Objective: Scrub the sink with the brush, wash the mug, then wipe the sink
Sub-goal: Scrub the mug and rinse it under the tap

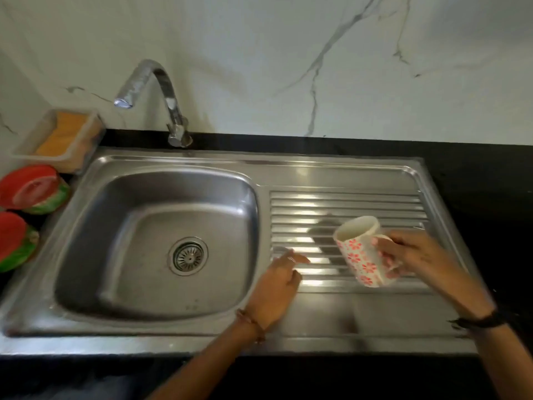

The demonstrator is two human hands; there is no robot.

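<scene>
Left hand (278,284) nearest, fingers loose, empty; right hand (415,256) grips tilted mug (360,252), basin (161,243) well left.

one mug (360,252), two hands (277,284), one sink (155,321)

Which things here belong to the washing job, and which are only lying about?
For the job: mug in the right hand, sink, tap, sponge.
Lying about: two red and green dishes at the left.
</scene>
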